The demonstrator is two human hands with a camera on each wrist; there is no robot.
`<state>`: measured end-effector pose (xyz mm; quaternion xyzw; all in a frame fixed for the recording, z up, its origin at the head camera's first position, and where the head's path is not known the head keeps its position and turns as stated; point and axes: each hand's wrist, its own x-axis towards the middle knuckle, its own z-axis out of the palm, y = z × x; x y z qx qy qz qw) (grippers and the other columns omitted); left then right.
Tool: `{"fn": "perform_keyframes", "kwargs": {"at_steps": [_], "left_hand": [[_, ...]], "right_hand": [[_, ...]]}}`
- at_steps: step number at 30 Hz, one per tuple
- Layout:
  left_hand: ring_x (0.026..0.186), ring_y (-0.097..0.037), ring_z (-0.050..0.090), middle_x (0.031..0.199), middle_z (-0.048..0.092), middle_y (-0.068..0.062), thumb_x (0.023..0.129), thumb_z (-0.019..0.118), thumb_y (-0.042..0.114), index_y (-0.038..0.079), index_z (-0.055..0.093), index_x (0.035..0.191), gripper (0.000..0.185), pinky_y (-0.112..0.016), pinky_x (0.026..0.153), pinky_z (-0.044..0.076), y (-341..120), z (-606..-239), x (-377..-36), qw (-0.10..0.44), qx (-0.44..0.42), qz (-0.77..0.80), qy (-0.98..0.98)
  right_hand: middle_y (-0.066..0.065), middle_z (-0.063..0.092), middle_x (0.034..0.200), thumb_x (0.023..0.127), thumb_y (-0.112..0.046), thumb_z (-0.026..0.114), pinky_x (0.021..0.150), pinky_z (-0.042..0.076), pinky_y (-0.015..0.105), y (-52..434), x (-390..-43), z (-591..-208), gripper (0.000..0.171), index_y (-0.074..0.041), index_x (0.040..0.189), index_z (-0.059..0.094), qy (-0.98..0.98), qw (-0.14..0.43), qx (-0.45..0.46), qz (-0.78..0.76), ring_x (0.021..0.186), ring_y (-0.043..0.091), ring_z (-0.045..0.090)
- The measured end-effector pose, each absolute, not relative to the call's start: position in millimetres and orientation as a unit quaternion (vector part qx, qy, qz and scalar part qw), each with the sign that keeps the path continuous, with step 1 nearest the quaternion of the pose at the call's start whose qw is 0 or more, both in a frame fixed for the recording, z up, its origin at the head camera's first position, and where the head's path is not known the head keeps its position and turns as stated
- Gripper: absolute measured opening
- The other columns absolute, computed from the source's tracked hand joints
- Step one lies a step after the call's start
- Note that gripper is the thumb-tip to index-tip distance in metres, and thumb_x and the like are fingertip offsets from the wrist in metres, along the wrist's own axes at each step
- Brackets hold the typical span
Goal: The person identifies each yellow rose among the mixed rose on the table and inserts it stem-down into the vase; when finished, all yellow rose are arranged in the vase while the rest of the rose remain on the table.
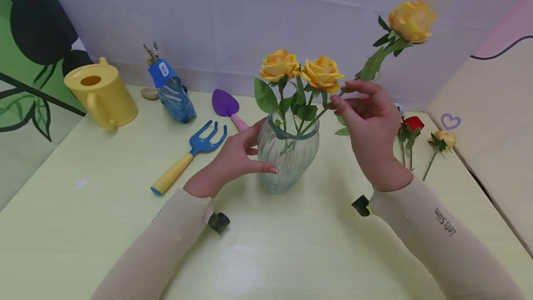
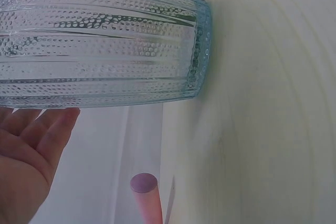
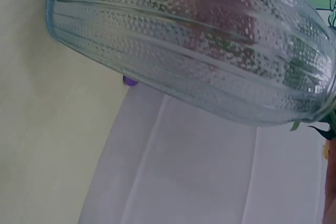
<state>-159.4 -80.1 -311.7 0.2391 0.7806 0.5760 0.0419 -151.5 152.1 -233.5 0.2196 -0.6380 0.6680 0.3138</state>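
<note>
Left hand: laid against the side of the glass vase, thumb low on the ribbed wall and fingers spread up toward the rim; grip loose, more a bracing touch than a clasp, likely to keep the vase from tipping.
Right hand: fingertips pinched on the stem of a yellow rose, grip narrow and closed on the stem alone; held partway down, probably to steer the lower end.
Held rose: bloom high and off to the right, slightly blurred; stem slanting down to the left with its lower end at or inside the vase mouth, cannot tell how deep.
Vase: upright on the pale yellow surface, between the two hands; already carrying two yellow roses, blooms side by side above the rim.
Spare flowers: a red rose and a small yellow rose lying on the surface right of the right hand, near to reach.
Tools behind left: yellow watering can, blue fork, purple trowel, blue pouch, well apart from the vase.
</note>
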Motion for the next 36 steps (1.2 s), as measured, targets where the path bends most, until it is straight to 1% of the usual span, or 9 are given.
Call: {"fn": "perform_keyframes", "kwargs": {"at_steps": [3, 6, 9, 13, 17, 21, 23, 28, 36], "left_hand": [[0.118, -0.019, 0.051, 0.138, 0.046, -0.001, 0.064, 0.085, 0.012, 0.027, 0.028, 0.146, 0.101, -0.033, 0.086, 0.051, -79.9, -312.8, -159.5, 0.04, 0.241, 0.576, 0.78], [0.118, -0.019, 0.051, 0.137, 0.047, -0.002, 0.064, 0.085, 0.011, 0.027, 0.028, 0.146, 0.101, -0.034, 0.086, 0.051, -80.0, -313.7, -159.8, 0.037, 0.244, 0.579, 0.777], [0.117, -0.019, 0.052, 0.137, 0.047, -0.002, 0.064, 0.085, 0.011, 0.027, 0.028, 0.146, 0.101, -0.032, 0.085, 0.051, -80.3, -314.4, -159.9, 0.038, 0.245, 0.58, 0.776], [0.117, -0.019, 0.052, 0.138, 0.046, -0.001, 0.064, 0.085, 0.012, 0.027, 0.027, 0.146, 0.102, -0.029, 0.084, 0.051, -80.4, -315.0, -159.8, 0.041, 0.241, 0.578, 0.779], [0.117, -0.019, 0.052, 0.139, 0.045, -0.001, 0.063, 0.086, 0.014, 0.027, 0.026, 0.146, 0.103, -0.03, 0.085, 0.051, -80.2, -315.2, -159.8, 0.04, 0.24, 0.573, 0.783], [0.117, -0.02, 0.052, 0.138, 0.046, -0.001, 0.064, 0.085, 0.014, 0.027, 0.027, 0.146, 0.102, -0.031, 0.085, 0.051, -80.7, -315.7, -160.0, 0.035, 0.243, 0.57, 0.784], [0.117, -0.021, 0.052, 0.138, 0.046, -0.002, 0.064, 0.085, 0.013, 0.026, 0.027, 0.146, 0.102, -0.031, 0.085, 0.051, -80.8, -316.1, -160.2, 0.033, 0.245, 0.57, 0.784], [0.118, -0.021, 0.05, 0.137, 0.047, -0.004, 0.064, 0.085, 0.011, 0.022, 0.028, 0.146, 0.101, -0.028, 0.084, 0.051, -80.7, -316.1, -160.1, 0.026, 0.249, 0.569, 0.784], [0.116, -0.021, 0.053, 0.136, 0.047, -0.004, 0.065, 0.084, 0.01, 0.024, 0.028, 0.146, 0.1, -0.031, 0.086, 0.05, -79.2, -314.5, -161.1, 0.036, 0.246, 0.572, 0.782]], "right_hand": [[0.013, 0.062, 0.095, 0.076, 0.009, 0.069, 0.067, 0.053, 0.024, 148.2, -146.2, -239.7, 0.025, 0.01, 0.1, 0.062, -0.654, 0.299, 0.225, 0.658, 0.073, 0.018, 0.065], [0.011, 0.064, 0.093, 0.077, 0.006, 0.07, 0.067, 0.051, 0.023, 145.3, -143.7, -243.9, 0.02, 0.008, 0.096, 0.065, -0.687, 0.284, 0.22, 0.632, 0.076, 0.017, 0.064], [0.01, 0.067, 0.089, 0.078, 0.004, 0.07, 0.071, 0.05, 0.024, 144.6, -143.2, -247.5, 0.013, 0.005, 0.091, 0.068, -0.719, 0.269, 0.221, 0.601, 0.078, 0.016, 0.062], [0.009, 0.069, 0.089, 0.08, 0.004, 0.068, 0.075, 0.05, 0.026, 149.1, -141.7, -250.9, 0.011, 0.005, 0.091, 0.07, -0.727, 0.233, 0.224, 0.606, 0.084, 0.019, 0.062], [0.007, 0.067, 0.099, 0.081, 0.002, 0.068, 0.078, 0.051, 0.024, 157.2, -136.9, -250.2, 0.015, 0.001, 0.095, 0.072, -0.689, 0.194, 0.197, 0.67, 0.099, 0.022, 0.059], [0.008, 0.064, 0.11, 0.082, 0.004, 0.066, 0.084, 0.05, 0.025, 158.9, -137.3, -243.0, 0.018, -0.003, 0.096, 0.073, -0.629, 0.179, 0.191, 0.732, 0.113, 0.024, 0.052], [0.008, 0.064, 0.11, 0.082, 0.004, 0.066, 0.085, 0.049, 0.026, 156.2, -140.1, -238.1, 0.018, -0.004, 0.097, 0.073, -0.615, 0.173, 0.192, 0.745, 0.109, 0.024, 0.054], [0.005, 0.066, 0.102, 0.082, 0.0, 0.067, 0.086, 0.048, 0.027, 146.7, -149.1, -232.2, 0.017, -0.005, 0.097, 0.073, -0.64, 0.143, 0.176, 0.734, 0.098, 0.02, 0.059], [0.003, 0.067, 0.096, 0.085, 0.001, 0.063, 0.09, 0.046, 0.032, 136.5, -172.1, -232.9, 0.017, -0.011, 0.089, 0.074, -0.65, 0.103, 0.173, 0.732, 0.095, 0.021, 0.059]]}}
